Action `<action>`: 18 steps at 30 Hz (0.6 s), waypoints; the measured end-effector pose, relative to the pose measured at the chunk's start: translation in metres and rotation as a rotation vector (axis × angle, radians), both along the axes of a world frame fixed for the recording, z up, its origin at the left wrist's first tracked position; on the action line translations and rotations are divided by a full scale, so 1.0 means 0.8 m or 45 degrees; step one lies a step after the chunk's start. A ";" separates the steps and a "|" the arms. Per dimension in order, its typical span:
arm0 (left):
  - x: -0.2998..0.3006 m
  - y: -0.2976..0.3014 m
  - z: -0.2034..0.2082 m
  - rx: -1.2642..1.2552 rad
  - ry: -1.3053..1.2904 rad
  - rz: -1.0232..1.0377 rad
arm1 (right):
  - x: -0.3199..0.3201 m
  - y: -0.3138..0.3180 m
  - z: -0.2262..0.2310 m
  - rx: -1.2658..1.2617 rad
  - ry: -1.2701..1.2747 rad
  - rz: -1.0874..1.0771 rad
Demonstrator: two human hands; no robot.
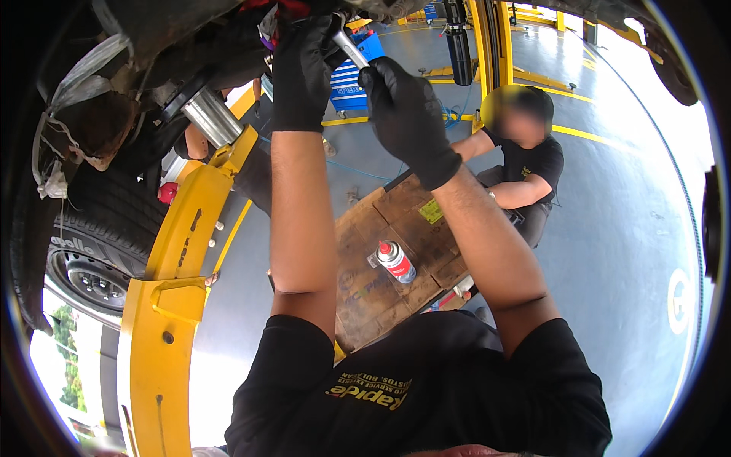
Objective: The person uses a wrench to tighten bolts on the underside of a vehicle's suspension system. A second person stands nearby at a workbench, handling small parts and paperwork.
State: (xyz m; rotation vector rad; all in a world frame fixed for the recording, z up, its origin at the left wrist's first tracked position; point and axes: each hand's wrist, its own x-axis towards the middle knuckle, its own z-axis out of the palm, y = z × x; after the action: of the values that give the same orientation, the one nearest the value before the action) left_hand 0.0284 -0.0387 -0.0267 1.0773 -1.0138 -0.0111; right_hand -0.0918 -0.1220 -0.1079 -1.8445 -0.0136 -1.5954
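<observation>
Both my hands wear black gloves and reach up under a raised vehicle (175, 46). My right hand (407, 118) is closed around the lower end of a silver wrench (350, 50). The tool slants up and left, its upper end beside my left hand (303, 76). That hand is raised against the dark underside parts, next to something red (285, 7). Its fingers blend into the shadow there, so their grip is hidden.
A yellow lift arm (171, 305) with a metal support post (213, 116) stands left, near a tire (99, 244). Below are cardboard (365, 305) and a red-capped spray can (396, 263). A co-worker (525, 164) is low at right. Behind stands a blue tool cabinet (350, 90).
</observation>
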 end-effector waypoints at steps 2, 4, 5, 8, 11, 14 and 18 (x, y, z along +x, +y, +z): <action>0.005 -0.005 0.002 -0.070 0.187 -0.093 | -0.023 -0.020 0.014 -0.230 0.044 -0.123; 0.026 0.003 -0.002 -0.076 0.147 -0.183 | -0.044 -0.037 0.034 -0.474 0.114 -0.330; 0.025 -0.002 0.000 -0.074 0.190 -0.207 | -0.048 -0.056 0.038 -0.624 -0.024 -0.376; 0.022 -0.005 0.001 -0.064 0.286 -0.219 | -0.058 -0.087 0.058 -0.934 -0.027 -0.514; 0.023 -0.001 -0.003 -0.017 0.012 -0.095 | -0.051 -0.069 0.060 -0.716 0.125 -0.459; 0.033 0.001 -0.011 0.139 -0.673 0.236 | -0.019 -0.031 0.031 -0.431 -0.001 -0.366; 0.011 -0.005 0.000 0.152 -0.717 0.390 | 0.040 0.021 -0.003 0.021 -0.111 0.105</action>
State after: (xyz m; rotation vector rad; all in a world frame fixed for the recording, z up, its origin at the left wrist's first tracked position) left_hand 0.0376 -0.0426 -0.0271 1.3746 -1.3471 0.5102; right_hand -0.0595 -0.1050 -0.1105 -1.7381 -0.1139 -1.6126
